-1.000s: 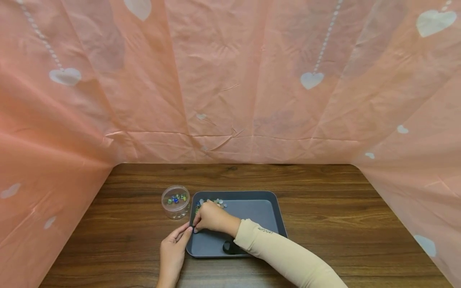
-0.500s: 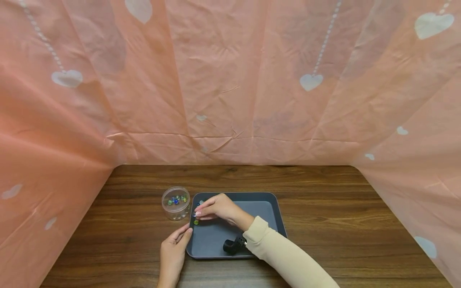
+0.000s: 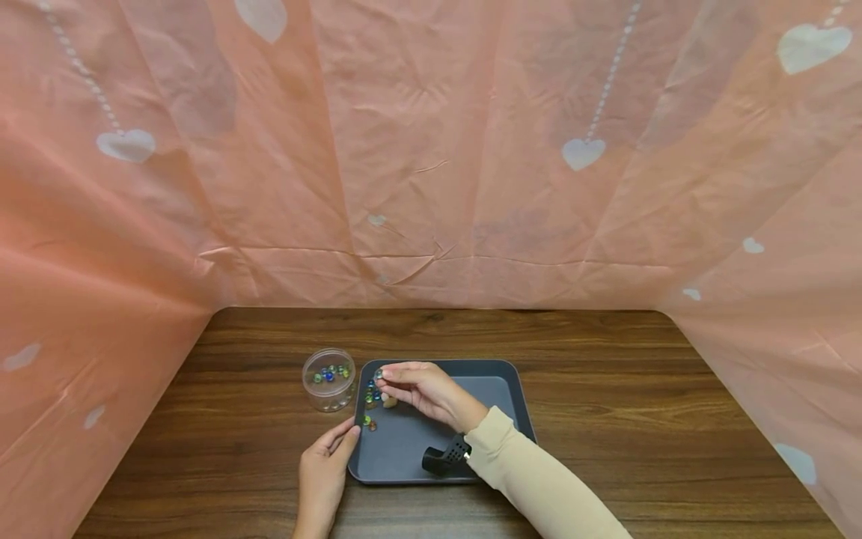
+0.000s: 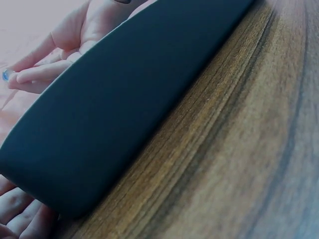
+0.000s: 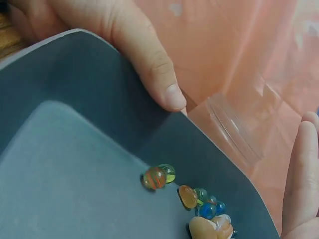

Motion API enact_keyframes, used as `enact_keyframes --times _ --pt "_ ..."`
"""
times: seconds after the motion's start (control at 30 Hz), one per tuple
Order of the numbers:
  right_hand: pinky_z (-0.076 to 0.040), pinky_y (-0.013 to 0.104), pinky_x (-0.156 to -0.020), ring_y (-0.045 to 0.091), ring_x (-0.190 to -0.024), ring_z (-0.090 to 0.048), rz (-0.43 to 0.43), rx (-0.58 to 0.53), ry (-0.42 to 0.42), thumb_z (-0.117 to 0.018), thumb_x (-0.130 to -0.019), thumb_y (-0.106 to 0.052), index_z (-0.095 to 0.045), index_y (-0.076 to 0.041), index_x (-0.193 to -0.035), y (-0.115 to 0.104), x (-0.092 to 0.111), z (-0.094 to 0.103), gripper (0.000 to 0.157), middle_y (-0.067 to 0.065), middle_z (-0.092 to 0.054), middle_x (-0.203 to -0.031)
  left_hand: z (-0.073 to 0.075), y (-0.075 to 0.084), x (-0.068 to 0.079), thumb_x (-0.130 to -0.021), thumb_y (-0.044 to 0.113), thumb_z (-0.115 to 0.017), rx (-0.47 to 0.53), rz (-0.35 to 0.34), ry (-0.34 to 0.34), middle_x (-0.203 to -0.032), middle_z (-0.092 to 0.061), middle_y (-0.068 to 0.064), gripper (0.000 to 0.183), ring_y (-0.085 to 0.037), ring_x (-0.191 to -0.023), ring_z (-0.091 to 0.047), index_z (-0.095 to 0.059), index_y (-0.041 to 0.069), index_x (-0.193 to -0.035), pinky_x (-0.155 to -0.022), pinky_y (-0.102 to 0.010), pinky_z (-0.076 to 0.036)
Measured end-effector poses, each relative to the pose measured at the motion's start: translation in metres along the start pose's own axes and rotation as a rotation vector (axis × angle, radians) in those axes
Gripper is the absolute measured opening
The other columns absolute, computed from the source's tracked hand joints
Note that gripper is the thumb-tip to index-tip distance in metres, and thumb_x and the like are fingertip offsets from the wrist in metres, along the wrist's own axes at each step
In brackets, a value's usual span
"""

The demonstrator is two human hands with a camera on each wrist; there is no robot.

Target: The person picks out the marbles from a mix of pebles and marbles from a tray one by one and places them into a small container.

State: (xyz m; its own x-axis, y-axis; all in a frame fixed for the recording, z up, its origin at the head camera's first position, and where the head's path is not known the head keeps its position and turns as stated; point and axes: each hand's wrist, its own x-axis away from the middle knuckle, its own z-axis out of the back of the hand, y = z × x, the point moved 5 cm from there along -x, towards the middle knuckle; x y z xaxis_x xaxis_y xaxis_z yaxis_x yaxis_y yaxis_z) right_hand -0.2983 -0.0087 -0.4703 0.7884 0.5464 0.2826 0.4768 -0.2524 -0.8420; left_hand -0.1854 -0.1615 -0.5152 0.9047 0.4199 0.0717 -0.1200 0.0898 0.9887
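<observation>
In the head view, the right hand (image 3: 427,389) pinches a glass marble (image 3: 378,374) between thumb and fingertips over the far left corner of the tray (image 3: 438,430). The left hand (image 3: 323,468) grips the tray's left rim toward the near side. Below the pinch lie loose marbles (image 3: 370,394) and pale pebbles (image 3: 390,402); a clear jar (image 3: 330,403) with marbles in it stands just outside the tray, to the left. Round glass probably slips easily, so a firm pinch with the fingertips, not a hard squeeze, seems best.

In the left wrist view, the tray's outer wall fills the middle, and the left hand's curled fingers show at its corner. The right hand and the bluish marble appear beyond the wall's top edge. Clearing that edge with the knuckles as well as the marble would likely avoid a knock.

In the right wrist view, the left thumb (image 5: 174,97) lies over the rim, a sound way to steady the tray. Two marbles sit slightly apart from the cluster, where smooth stones touch glass; the loose pair looks easier to pick cleanly, while the cluster calls for a narrow approach. The pinch itself is cut off here.
</observation>
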Motion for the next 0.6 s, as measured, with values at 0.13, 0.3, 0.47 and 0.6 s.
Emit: enact_keyframes --times 0.13,0.3,0.47,0.6 --pt "-0.057 0.017 -0.08 0.008 -0.084 -0.072 -0.002 -0.028 0.004 -0.05 -0.1 0.004 -0.053 0.014 -0.129 -0.001 -0.001 0.001 0.031 0.002 -0.074 -0.087 0.001 0.001 0.0 -0.093 0.025 -0.071 -0.009 -0.01 -0.006 -0.115 -0.072 -0.021 0.037 0.009 -0.089 -0.063 -0.07 -0.003 -0.118 -0.075 -0.009 -0.05" --pt "-0.057 0.018 -0.079 0.009 -0.083 -0.072 0.002 -0.047 0.02 -0.051 -0.099 0.005 -0.062 0.008 -0.12 -0.004 -0.003 -0.001 0.023 0.003 -0.074 -0.086 0.0 0.0 0.0 -0.093 0.025 -0.071 -0.001 -0.001 -0.011 -0.115 -0.072 -0.02 0.037 0.01 -0.088 -0.063 -0.07 -0.002 -0.118 -0.076 -0.008 -0.05" --pt "-0.057 0.019 -0.081 0.01 -0.085 -0.071 0.019 0.008 0.037 -0.053 -0.098 0.004 -0.057 0.014 -0.127 -0.01 -0.009 -0.009 0.031 0.004 -0.074 -0.091 0.0 0.001 0.0 -0.093 0.024 -0.072 -0.008 -0.01 -0.008 -0.113 -0.072 -0.021 0.037 0.01 -0.087 -0.063 -0.07 -0.003 -0.117 -0.075 -0.009 -0.05" --pt "-0.057 0.029 -0.088 0.014 -0.089 -0.074 0.057 0.188 0.036 -0.061 -0.095 0.002 -0.06 0.015 -0.124 -0.018 -0.016 -0.023 0.032 0.012 -0.076 -0.099 0.001 0.002 0.0 -0.093 0.023 -0.072 0.001 -0.016 -0.001 -0.112 -0.072 -0.021 0.036 0.009 -0.087 -0.064 -0.071 -0.004 -0.117 -0.074 -0.009 -0.05"
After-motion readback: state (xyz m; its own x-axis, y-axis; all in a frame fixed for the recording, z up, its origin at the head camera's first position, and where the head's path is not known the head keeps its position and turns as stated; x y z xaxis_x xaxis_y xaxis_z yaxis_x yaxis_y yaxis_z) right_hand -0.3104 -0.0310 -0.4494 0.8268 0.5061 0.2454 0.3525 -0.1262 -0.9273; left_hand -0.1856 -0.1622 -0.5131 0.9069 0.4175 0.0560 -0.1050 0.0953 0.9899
